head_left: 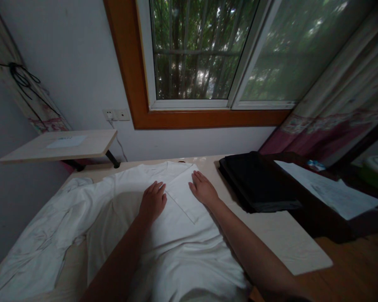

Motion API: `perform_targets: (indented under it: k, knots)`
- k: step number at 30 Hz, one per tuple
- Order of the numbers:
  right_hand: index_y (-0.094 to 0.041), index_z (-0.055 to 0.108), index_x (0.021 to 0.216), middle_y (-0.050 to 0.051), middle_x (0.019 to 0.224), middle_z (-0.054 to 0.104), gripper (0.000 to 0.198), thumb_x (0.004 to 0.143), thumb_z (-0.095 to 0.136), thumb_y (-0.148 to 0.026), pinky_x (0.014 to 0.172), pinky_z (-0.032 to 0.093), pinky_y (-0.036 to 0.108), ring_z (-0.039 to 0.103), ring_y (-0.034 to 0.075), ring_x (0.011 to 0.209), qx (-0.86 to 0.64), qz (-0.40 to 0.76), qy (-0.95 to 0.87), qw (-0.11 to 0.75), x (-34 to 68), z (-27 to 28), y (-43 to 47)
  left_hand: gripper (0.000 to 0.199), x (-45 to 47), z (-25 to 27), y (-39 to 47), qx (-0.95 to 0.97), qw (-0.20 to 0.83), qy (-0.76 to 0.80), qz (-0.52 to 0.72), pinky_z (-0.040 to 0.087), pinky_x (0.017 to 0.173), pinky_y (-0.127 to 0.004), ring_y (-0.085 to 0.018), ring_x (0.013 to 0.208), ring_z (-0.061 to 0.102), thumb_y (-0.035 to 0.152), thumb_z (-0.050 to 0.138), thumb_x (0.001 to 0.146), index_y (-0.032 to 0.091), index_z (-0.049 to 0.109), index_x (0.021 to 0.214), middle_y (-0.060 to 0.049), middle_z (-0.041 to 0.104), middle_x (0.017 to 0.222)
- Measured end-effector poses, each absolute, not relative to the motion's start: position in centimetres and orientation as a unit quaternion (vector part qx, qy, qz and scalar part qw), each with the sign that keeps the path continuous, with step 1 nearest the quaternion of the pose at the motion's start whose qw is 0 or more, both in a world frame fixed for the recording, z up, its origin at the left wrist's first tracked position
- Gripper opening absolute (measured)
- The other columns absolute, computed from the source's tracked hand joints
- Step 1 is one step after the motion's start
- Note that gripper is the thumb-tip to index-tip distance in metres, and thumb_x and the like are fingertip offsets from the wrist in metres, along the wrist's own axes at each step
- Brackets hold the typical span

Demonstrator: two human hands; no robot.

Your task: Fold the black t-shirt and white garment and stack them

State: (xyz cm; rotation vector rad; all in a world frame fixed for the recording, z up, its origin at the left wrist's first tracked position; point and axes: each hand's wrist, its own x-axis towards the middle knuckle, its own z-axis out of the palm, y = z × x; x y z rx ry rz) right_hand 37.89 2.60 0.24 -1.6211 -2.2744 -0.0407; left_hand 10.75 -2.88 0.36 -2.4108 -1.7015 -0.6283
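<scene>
A white T-shirt (132,184) lies spread on the pale tabletop. Its right-hand sleeve (181,197) is folded inward across the chest, making a slanted flap. My left hand (153,200) rests on the shirt at the inner edge of that flap, fingers laid down on the cloth. On the flap's outer side, my right hand (204,188) presses flat near the folded shoulder edge, fingers stretched out. Neither hand grips anything that I can see. Toward me the lower part of the shirt is wrinkled and partly hidden by my forearms.
More crumpled white cloth (44,226) covers the table's left side. A stack of folded black clothes (258,180) sits at the right, with a paper sheet (330,188) on a dark surface beyond it. A small raised shelf (94,140) stands back left, below wall sockets (116,114).
</scene>
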Motion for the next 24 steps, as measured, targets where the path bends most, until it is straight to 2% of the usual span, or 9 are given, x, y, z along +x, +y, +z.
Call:
perform_targets:
  k: [6,11,16,20,24]
  knots:
    - [-0.008,0.057,0.144,0.014,0.155,0.051,0.053,0.104,0.040,-0.039,0.125,0.028,0.039,0.037,0.026,0.150,-0.579,-0.035,-0.793,0.186,37.8,0.7,2.1,0.043,10.7,0.2,-2.9,-0.795,0.066,-0.565,-0.211,0.040,0.119,-0.045,-0.027,0.143,0.049,0.025,0.049,0.097,0.022,0.061,0.139,-0.007,0.063,0.145]
    - [-0.015,0.060,0.142,0.009,0.153,0.055,0.048,0.105,0.040,-0.037,0.122,0.028,0.041,0.043,0.027,0.143,-0.616,-0.052,-0.764,0.185,37.7,1.0,1.8,0.041,10.5,0.0,-2.9,-0.779,0.075,-0.585,-0.214,0.040,0.118,-0.048,-0.028,0.142,0.050,0.030,0.050,0.098,0.022,0.062,0.137,-0.009,0.063,0.145]
    - [-0.017,0.059,0.143,0.010,0.153,0.055,0.047,0.104,0.036,-0.031,0.118,0.028,0.046,0.047,0.030,0.137,-0.648,-0.062,-0.737,0.179,37.4,1.5,1.3,0.042,10.6,0.2,-3.0,-0.775,0.075,-0.591,-0.211,0.038,0.119,-0.047,-0.028,0.142,0.050,0.034,0.046,0.101,0.023,0.060,0.139,-0.009,0.063,0.144]
    - [-0.018,0.056,0.147,0.010,0.156,0.052,0.051,0.104,0.034,-0.032,0.118,0.026,0.050,0.043,0.033,0.141,-0.656,-0.059,-0.734,0.165,37.3,1.9,0.9,0.047,10.9,0.5,-3.2,-0.775,0.068,-0.594,-0.205,0.037,0.119,-0.049,-0.029,0.143,0.048,0.034,0.046,0.100,0.021,0.055,0.144,-0.012,0.061,0.146]
    - [-0.017,0.056,0.147,0.011,0.156,0.052,0.052,0.103,0.032,-0.032,0.119,0.024,0.052,0.033,0.033,0.150,-0.654,-0.066,-0.736,0.164,37.5,2.0,0.8,0.044,11.8,0.7,-3.4,-0.773,0.063,-0.599,-0.199,0.034,0.120,-0.052,-0.031,0.144,0.046,0.035,0.047,0.100,0.023,0.059,0.140,-0.011,0.060,0.147]
